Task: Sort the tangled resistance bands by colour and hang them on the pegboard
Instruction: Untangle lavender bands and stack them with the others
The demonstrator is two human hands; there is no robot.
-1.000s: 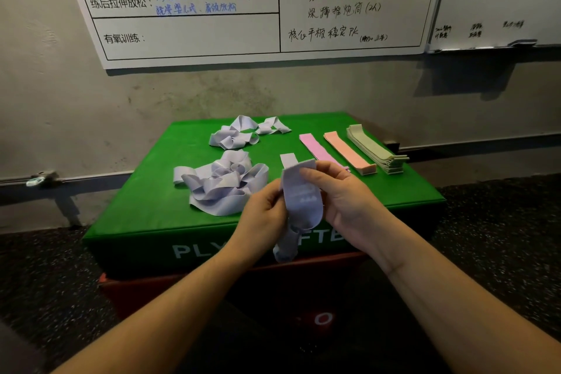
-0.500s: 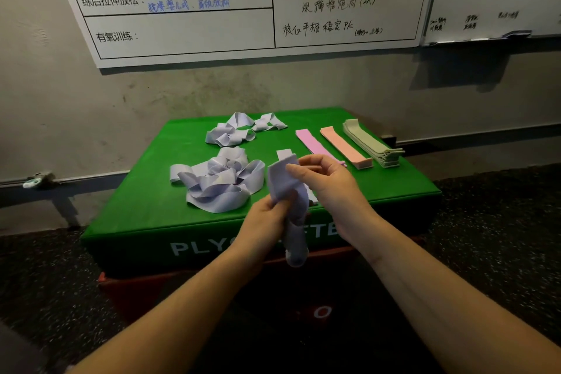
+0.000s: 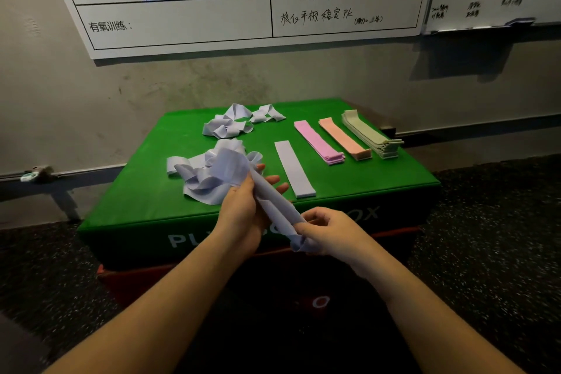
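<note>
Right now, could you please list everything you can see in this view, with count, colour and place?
held band: one, lavender, stretched between both hands over the box's near edge
flat lavender band: one, lying straight on the box, left of the pink stack
near tangle: one heap, lavender, near left of the box top
far tangle: one heap, lavender, far side of the box top
pink stack: one, right of centre
orange stack: one, right of the pink
green stack: one, pale, rightmost
plyo box: one, green, by the wall
whiteboards: two, white, on the wall
left hand: holds the band's upper part
right hand: pinches its lower end
</note>
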